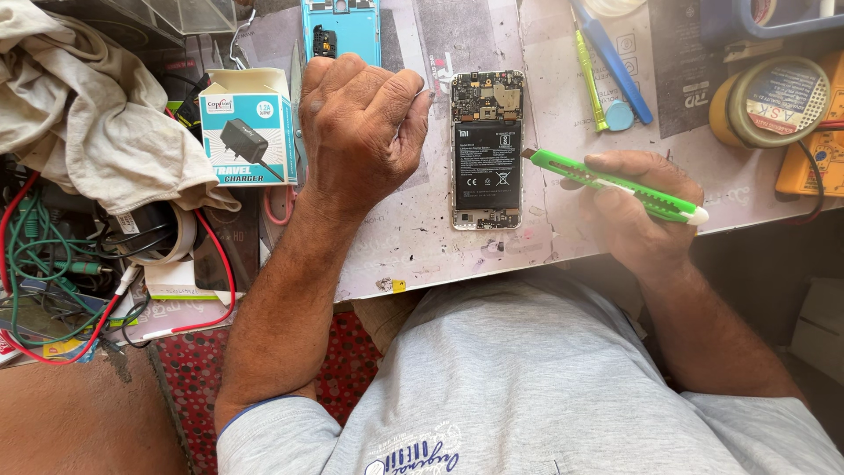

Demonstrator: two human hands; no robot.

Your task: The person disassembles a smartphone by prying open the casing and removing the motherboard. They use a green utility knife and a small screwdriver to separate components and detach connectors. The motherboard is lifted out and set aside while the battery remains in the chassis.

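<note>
An opened phone [486,149] lies face down on the worn work mat [413,237], its back cover off, showing the black battery and circuit board. My left hand [360,132] rests just left of the phone, fingers curled into a fist with nothing visible in it. My right hand [637,207] sits to the phone's right, holding a green utility knife [615,183] whose tip points at the phone's right edge. A light-blue phone back cover [341,28] lies at the far edge, above my left hand.
A white and teal charger box [249,127] stands left of my left hand. Crumpled cloth [88,105] and tangled wires [61,264] fill the left. A blue tool [613,62], a green screwdriver [590,75], a yellow tape roll [772,101] lie far right.
</note>
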